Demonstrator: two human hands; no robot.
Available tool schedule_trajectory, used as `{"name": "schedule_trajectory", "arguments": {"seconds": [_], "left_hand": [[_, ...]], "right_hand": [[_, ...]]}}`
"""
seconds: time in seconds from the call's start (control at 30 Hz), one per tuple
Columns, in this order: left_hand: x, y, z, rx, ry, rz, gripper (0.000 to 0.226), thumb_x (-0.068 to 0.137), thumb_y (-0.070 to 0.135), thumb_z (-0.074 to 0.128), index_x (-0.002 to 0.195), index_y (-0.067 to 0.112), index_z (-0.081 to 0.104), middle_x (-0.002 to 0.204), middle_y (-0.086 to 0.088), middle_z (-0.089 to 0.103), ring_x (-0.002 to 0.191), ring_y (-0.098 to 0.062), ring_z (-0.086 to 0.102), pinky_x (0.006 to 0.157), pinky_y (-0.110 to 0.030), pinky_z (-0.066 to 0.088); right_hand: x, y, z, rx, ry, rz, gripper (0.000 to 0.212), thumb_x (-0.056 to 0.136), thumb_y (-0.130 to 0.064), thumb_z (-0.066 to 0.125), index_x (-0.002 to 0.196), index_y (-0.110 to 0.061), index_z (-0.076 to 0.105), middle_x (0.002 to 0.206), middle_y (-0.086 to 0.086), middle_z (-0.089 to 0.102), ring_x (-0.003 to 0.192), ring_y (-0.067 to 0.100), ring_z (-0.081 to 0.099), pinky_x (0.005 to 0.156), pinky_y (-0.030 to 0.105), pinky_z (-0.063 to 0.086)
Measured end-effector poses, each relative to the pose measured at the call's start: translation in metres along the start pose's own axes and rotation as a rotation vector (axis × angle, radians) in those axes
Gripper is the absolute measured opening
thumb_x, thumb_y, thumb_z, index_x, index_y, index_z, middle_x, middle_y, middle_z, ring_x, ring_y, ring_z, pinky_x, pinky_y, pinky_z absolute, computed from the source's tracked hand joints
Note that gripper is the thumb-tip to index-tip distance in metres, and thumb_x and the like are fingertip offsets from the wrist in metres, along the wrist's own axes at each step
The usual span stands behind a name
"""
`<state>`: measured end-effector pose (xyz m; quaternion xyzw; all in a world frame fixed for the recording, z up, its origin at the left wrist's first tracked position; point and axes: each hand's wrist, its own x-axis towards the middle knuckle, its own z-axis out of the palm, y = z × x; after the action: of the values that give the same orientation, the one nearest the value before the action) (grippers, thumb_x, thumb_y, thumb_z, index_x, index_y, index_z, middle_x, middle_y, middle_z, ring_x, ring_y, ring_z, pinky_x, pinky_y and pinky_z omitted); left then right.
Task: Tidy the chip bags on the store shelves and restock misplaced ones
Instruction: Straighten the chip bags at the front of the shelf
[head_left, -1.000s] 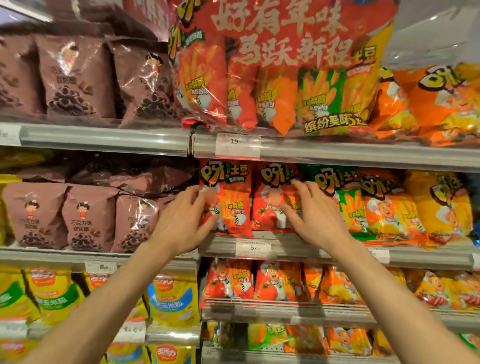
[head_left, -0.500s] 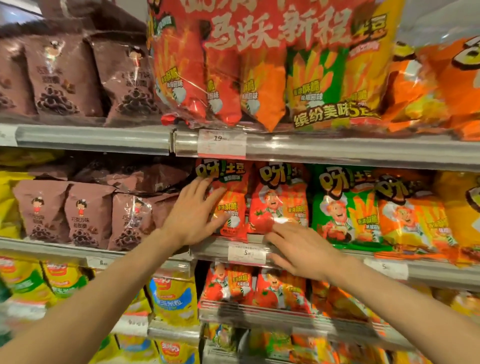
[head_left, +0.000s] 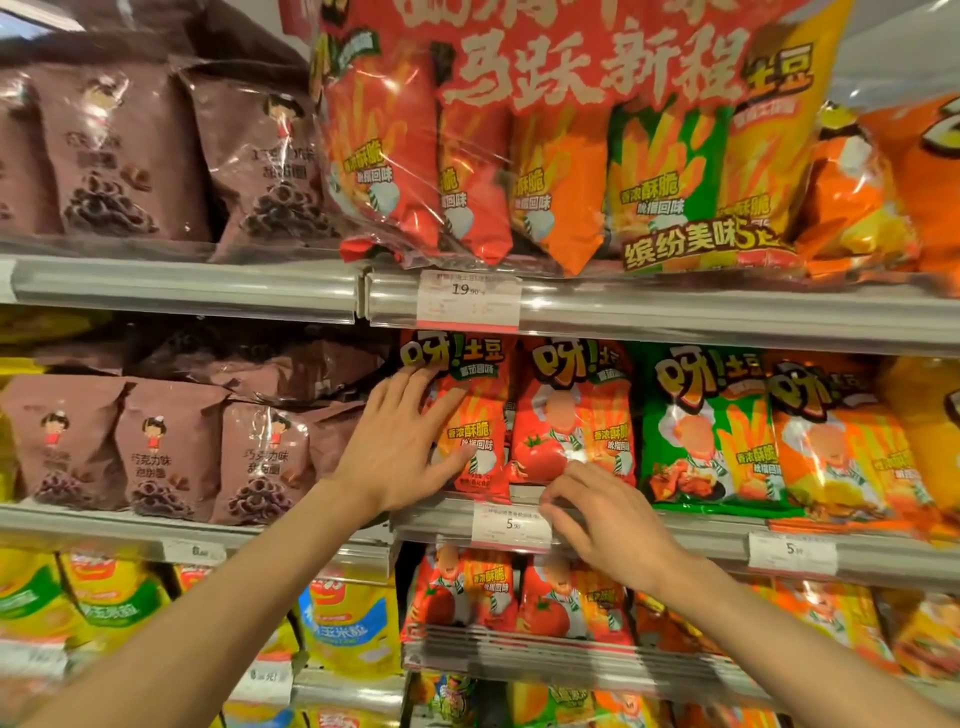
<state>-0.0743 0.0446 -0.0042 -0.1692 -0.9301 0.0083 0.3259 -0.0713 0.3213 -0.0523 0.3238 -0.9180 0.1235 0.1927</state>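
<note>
Glossy, crinkled plastic film wraps the red chip bags; the brown bags at left look duller. Smooth grey metal shelf edge carries paper price tags.

Left hand flat — right hand half-curled

Left hand flat on leftmost chip bag on middle shelf. Right hand at shelf edge just beside price tag, below second bag. Multipack on shelf above.

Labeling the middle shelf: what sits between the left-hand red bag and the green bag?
Head view: one red tomato chip bag, upright, between the red chip bag and the green chip bag.
</note>
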Motion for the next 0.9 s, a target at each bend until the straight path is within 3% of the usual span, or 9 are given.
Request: {"name": "schedule_trajectory", "arguments": {"seconds": [0.3, 0.43, 0.53, 0.63, 0.73, 0.8, 0.9], "left_hand": [[0.008, 0.001, 0.0, 0.024, 0.029, -0.008, 0.068, 0.085, 0.064, 0.047, 0.138, 0.021, 0.051, 0.134, -0.018, 0.049, 0.121, -0.035, 0.041, 0.104, -0.048, 0.033], [0.003, 0.003, -0.001, 0.018, 0.04, -0.016, 0.067, 0.09, 0.063, 0.044, 0.14, 0.019, 0.051, 0.137, -0.018, 0.047, 0.126, -0.036, 0.041, 0.107, -0.048, 0.031], [-0.007, 0.011, 0.0, -0.055, 0.127, -0.007, 0.055, 0.092, 0.05, 0.056, 0.135, 0.015, 0.055, 0.14, -0.016, 0.046, 0.131, -0.035, 0.041, 0.109, -0.048, 0.034], [-0.025, 0.02, 0.005, -0.146, 0.225, 0.057, 0.039, 0.09, 0.031, 0.065, 0.123, 0.011, 0.062, 0.131, -0.012, 0.054, 0.122, -0.033, 0.049, 0.096, -0.046, 0.042], [-0.044, 0.032, 0.013, -0.182, 0.231, 0.13, 0.027, 0.091, 0.025, 0.064, 0.112, 0.009, 0.066, 0.111, -0.007, 0.06, 0.102, -0.027, 0.054, 0.081, -0.039, 0.046], [-0.055, 0.042, 0.021, -0.204, 0.185, 0.148, 0.023, 0.091, 0.028, 0.062, 0.107, 0.012, 0.066, 0.099, -0.001, 0.061, 0.091, -0.023, 0.055, 0.069, -0.035, 0.047], [-0.067, 0.058, 0.038, -0.219, 0.092, 0.137, 0.022, 0.09, 0.036, 0.057, 0.105, 0.02, 0.063, 0.087, 0.007, 0.058, 0.083, -0.017, 0.054, 0.054, -0.032, 0.044]], "right_hand": [[-0.001, -0.002, 0.0, 0.015, 0.014, 0.013, 0.028, 0.099, -0.046, 0.045, 0.1, -0.026, 0.065, 0.099, -0.012, 0.059, 0.093, 0.01, 0.053, 0.08, 0.028, 0.048], [0.0, -0.002, -0.004, 0.01, -0.009, 0.016, 0.029, 0.099, -0.047, 0.045, 0.102, -0.026, 0.065, 0.1, -0.012, 0.059, 0.095, 0.008, 0.052, 0.081, 0.027, 0.048], [0.0, -0.004, -0.014, 0.032, -0.015, 0.051, 0.033, 0.098, -0.052, 0.043, 0.101, -0.028, 0.066, 0.095, -0.015, 0.06, 0.088, 0.004, 0.053, 0.076, 0.024, 0.047], [0.002, -0.001, -0.031, 0.045, 0.08, 0.106, 0.031, 0.098, -0.048, 0.046, 0.098, -0.026, 0.067, 0.088, -0.015, 0.059, 0.08, 0.002, 0.053, 0.071, 0.019, 0.041], [0.013, 0.008, -0.052, 0.049, 0.258, 0.21, 0.022, 0.098, -0.034, 0.055, 0.105, -0.017, 0.067, 0.097, -0.005, 0.059, 0.09, 0.013, 0.056, 0.078, 0.025, 0.044], [0.024, 0.009, -0.06, 0.054, 0.267, 0.36, 0.034, 0.098, -0.033, 0.057, 0.123, -0.011, 0.061, 0.116, 0.008, 0.058, 0.108, 0.024, 0.057, 0.089, 0.03, 0.045], [0.037, 0.004, -0.063, 0.064, 0.168, 0.568, 0.064, 0.098, -0.044, 0.056, 0.146, -0.006, 0.038, 0.142, 0.024, 0.041, 0.127, 0.039, 0.049, 0.102, 0.042, 0.044]]}}
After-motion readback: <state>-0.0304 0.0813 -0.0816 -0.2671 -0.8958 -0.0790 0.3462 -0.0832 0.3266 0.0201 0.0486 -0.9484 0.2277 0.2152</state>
